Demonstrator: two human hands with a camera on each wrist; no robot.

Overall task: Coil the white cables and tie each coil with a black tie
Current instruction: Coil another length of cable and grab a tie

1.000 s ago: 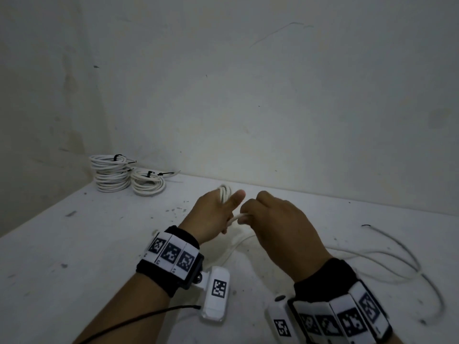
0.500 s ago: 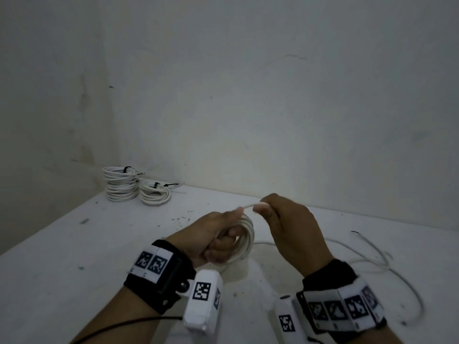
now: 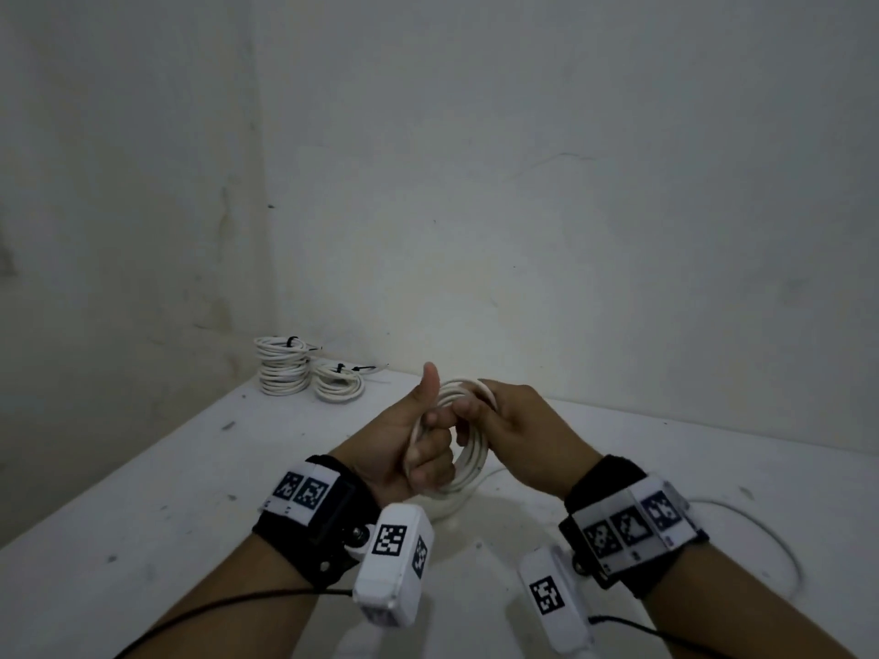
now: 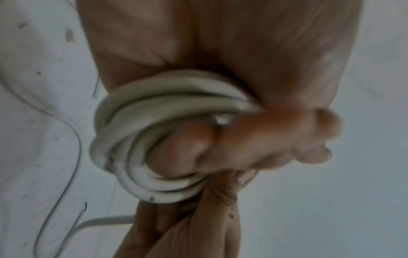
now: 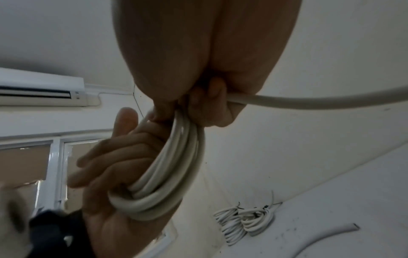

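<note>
Seemingly, both hands (image 3: 456, 435) are gripping the springy white cable coil (image 3: 468, 461) together, clamping its loops where they are bunching.

Dim room — white wall (image 3: 523, 206), scuffed white table (image 3: 142, 492), air conditioner (image 5: 39, 87), window (image 5: 55, 165).

Left hand (image 3: 418, 449) fingers curled, thumb up; right hand (image 3: 518, 435) pinching.
</note>
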